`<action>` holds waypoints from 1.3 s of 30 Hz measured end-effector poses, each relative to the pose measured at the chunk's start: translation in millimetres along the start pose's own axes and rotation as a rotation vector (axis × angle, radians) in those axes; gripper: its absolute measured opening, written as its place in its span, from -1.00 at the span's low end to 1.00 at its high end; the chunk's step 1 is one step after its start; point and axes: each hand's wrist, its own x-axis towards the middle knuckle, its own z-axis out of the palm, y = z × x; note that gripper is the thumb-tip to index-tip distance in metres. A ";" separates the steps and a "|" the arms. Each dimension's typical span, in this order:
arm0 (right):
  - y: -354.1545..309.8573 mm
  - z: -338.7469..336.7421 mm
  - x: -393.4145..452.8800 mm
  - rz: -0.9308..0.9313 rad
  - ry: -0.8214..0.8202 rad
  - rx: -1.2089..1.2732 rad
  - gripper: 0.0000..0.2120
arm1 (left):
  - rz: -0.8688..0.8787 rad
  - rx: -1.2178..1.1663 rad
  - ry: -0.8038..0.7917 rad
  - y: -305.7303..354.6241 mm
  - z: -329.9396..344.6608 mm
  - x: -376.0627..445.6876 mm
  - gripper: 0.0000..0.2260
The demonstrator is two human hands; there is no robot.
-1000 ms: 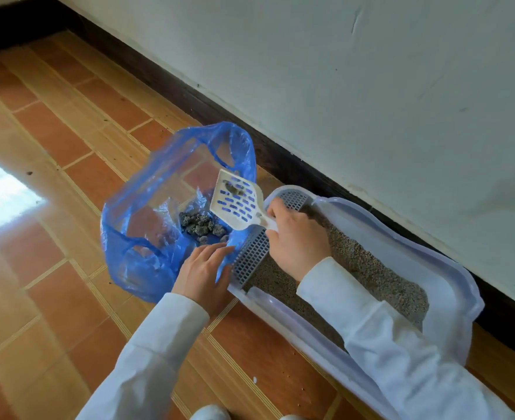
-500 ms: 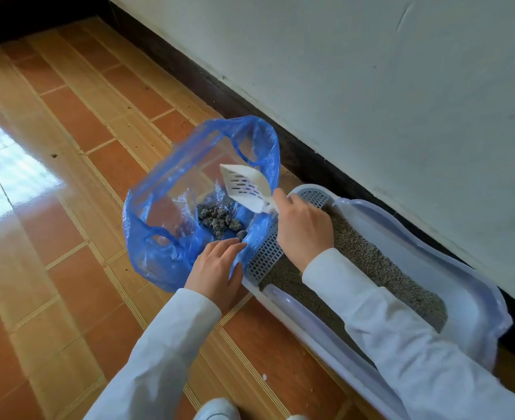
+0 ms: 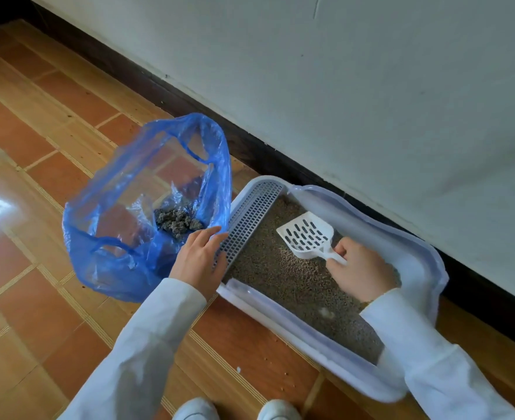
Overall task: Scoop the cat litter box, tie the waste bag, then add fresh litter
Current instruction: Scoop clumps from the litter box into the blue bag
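Observation:
A pale lilac litter box (image 3: 426,256) lies on the floor along the wall, filled with grey-brown litter (image 3: 283,277). My right hand (image 3: 361,269) grips the handle of a white slotted scoop (image 3: 306,234), whose empty blade rests over the litter near the box's left end. To the left stands an open blue plastic bag (image 3: 113,259) with a heap of dark clumps (image 3: 177,221) at its bottom. My left hand (image 3: 198,259) pinches the bag's near rim beside the box's grated step (image 3: 250,216).
Orange tiled floor (image 3: 38,313) spreads to the left and front. A white wall with a dark skirting board (image 3: 250,147) runs right behind the box. The toes of two white shoes (image 3: 235,409) show at the bottom edge.
My right hand has carried the scoop from over the bag's mouth back right into the litter box. The left hand keeps its hold on the bag's rim.

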 end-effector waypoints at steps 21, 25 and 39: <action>-22.7 56.2 46.1 0.043 -0.046 0.396 -0.94 | -0.032 0.015 -0.013 -5.6 7.0 -6.6 -0.68; -11.1 53.7 37.7 0.040 -0.025 0.417 -0.92 | -0.040 0.020 -0.020 -4.6 6.3 -5.5 -0.68; 27.5 27.1 -11.4 -0.020 0.044 0.507 -0.92 | 0.027 0.033 -0.031 6.6 10.3 1.5 -0.66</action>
